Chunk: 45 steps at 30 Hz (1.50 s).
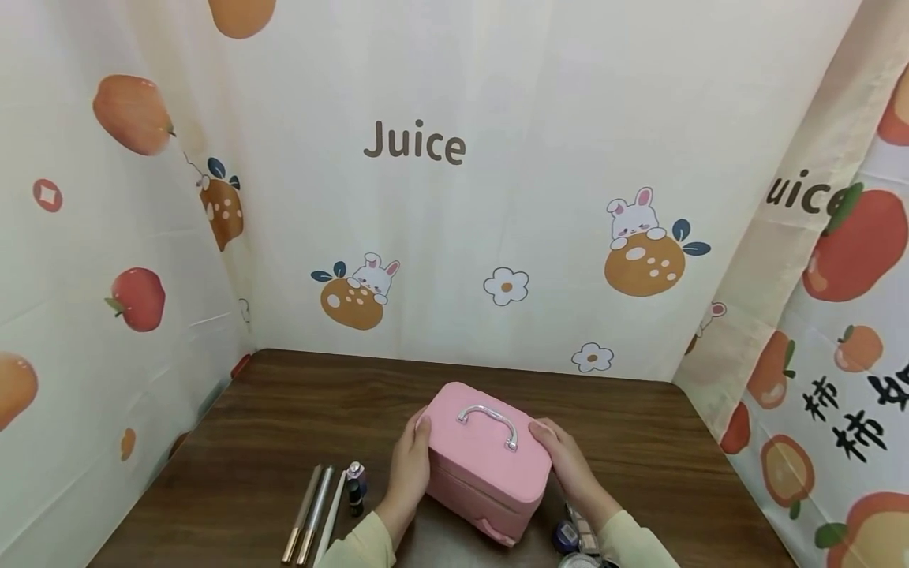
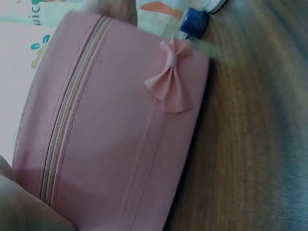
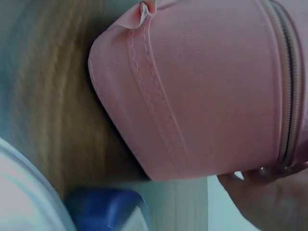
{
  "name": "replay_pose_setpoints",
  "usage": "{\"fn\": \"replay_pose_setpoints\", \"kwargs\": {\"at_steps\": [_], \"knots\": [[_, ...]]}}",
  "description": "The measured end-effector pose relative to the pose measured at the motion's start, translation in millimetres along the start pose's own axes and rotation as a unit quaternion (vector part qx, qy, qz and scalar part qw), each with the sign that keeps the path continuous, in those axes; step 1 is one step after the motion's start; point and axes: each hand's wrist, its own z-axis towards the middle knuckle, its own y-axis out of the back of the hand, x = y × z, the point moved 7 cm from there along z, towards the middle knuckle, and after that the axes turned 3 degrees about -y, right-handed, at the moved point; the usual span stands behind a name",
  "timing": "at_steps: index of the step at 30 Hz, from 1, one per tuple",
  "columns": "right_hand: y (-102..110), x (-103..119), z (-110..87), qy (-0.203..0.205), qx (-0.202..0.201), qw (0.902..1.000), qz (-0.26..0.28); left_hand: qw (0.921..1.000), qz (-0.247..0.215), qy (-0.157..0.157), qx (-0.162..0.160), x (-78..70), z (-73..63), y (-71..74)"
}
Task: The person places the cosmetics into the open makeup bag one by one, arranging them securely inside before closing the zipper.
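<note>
A pink zippered cosmetic case (image 1: pixel 490 446) with a silver top handle (image 1: pixel 488 416) is gripped from both sides. My left hand (image 1: pixel 410 464) holds its left end, thumb at the lid's edge; my right hand (image 1: pixel 568 461) grips the opposite end. The lid is closed. In the left wrist view a pink bow (image 2: pixel 171 79) decorates the front below the zipper (image 2: pixel 72 103). The right wrist view shows the case's side (image 3: pixel 216 91) with fingers (image 3: pixel 269 197) at the zipper. Parts of both hands are hidden behind the case.
Left of the case lie several slim pencil-like sticks (image 1: pixel 316 509), beside small bottles (image 1: pixel 356 489). Near my right forearm are a blue-capped jar (image 1: pixel 566 536), a palette (image 1: pixel 584 530) and a round container (image 1: pixel 578 561). Printed curtains (image 1: pixel 440 221) border the brown wooden table (image 1: pixel 341 394).
</note>
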Motion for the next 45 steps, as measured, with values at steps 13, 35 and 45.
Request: {"fn": "replay_pose_setpoints", "kwargs": {"at_steps": [13,35,45], "knots": [[-4.7,-3.3,-44.8,-0.034,-0.058,0.9978,-0.002,0.9992,-0.036,0.01,-0.011,0.3,30.4,-11.1],[-29.5,-0.3,-89.6,-0.046,-0.139,0.988,-0.047,0.9908,-0.08,0.054,0.095,6.7,66.4,-30.8],[-38.0,0.3,-97.5,-0.049,-0.171,0.9832,-0.039,0.9864,-0.07,0.055,0.138,8.2,70.5,-36.4]]}}
